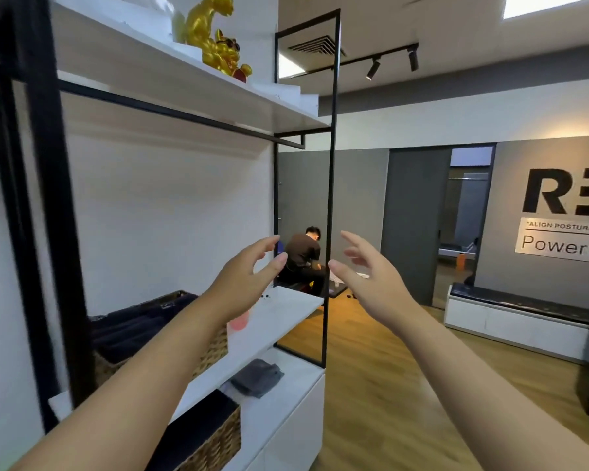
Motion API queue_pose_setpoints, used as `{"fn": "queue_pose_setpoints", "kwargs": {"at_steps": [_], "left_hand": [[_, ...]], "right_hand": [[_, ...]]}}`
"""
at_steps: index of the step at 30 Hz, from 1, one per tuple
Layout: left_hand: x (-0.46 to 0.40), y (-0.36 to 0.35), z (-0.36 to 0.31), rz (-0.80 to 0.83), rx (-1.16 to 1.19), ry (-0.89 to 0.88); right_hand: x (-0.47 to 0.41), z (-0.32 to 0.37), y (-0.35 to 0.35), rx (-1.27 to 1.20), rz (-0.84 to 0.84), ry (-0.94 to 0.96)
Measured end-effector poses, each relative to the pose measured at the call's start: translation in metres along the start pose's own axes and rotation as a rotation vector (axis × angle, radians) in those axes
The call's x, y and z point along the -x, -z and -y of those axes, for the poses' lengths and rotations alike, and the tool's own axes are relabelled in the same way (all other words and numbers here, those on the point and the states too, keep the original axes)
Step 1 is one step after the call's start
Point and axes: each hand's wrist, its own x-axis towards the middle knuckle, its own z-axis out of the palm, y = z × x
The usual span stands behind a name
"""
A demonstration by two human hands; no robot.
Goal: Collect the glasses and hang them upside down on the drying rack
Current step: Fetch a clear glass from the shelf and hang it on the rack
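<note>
Both my arms reach forward at chest height beside a black-framed shelf unit. My left hand (pixel 245 277) hovers over the middle white shelf (pixel 286 311), fingers spread and empty. My right hand (pixel 371 277) is raised just right of the shelf's black front post (pixel 330 198), fingers apart, holding nothing. A blurry pinkish object (pixel 239 321) shows on the shelf just under my left wrist; I cannot tell what it is. No glass and no drying rack are clearly in view.
Wicker baskets with dark cloth (pixel 133 328) (pixel 204 433) sit on the shelves, a folded grey cloth (pixel 257 377) on the lower one. Gold figurines (pixel 218 35) stand on top. A person (pixel 303 260) sits on the wooden floor beyond. A low white bench (pixel 517 321) lines the right wall.
</note>
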Motion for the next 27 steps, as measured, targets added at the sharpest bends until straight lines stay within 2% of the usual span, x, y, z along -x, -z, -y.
{"fn": "queue_pose_setpoints", "kwargs": {"at_steps": [16, 20, 27], "left_hand": [[-0.254, -0.125, 0.155, 0.018, 0.061, -0.031], [-0.295, -0.148, 0.19, 0.029, 0.039, -0.02], [-0.34, -0.193, 0.256, -0.035, -0.054, 0.073]], "right_hand": [[-0.204, -0.184, -0.053, 0.022, 0.014, -0.064], [-0.245, -0.235, -0.067, -0.01, 0.021, -0.083], [-0.311, -0.335, -0.093, -0.156, 0.135, -0.154]]}}
